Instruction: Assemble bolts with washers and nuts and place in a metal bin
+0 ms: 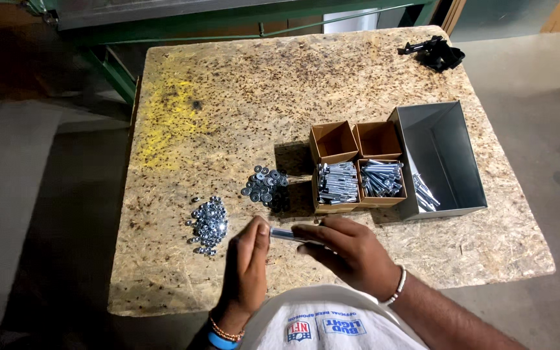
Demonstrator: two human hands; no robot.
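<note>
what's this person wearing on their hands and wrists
Both hands are bare, with no gloves and no sleeves reaching the forearms. The left hand has two bands at the wrist: a thin beaded bracelet in orange-brown tones and, below it, a bright blue band. The right hand has a white bracelet around its wrist.

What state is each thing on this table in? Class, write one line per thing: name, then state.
Bolt: held level between both hands.
Left hand: fingertips at the bolt's left end.
Right hand: gripping the bolt's right end.
Nuts: loose pile.
Washers: loose pile.
Two boxes: open, full of bolts.
Metal bin: open, a few bolts inside.
Black part: lying untouched at the far corner.
</note>
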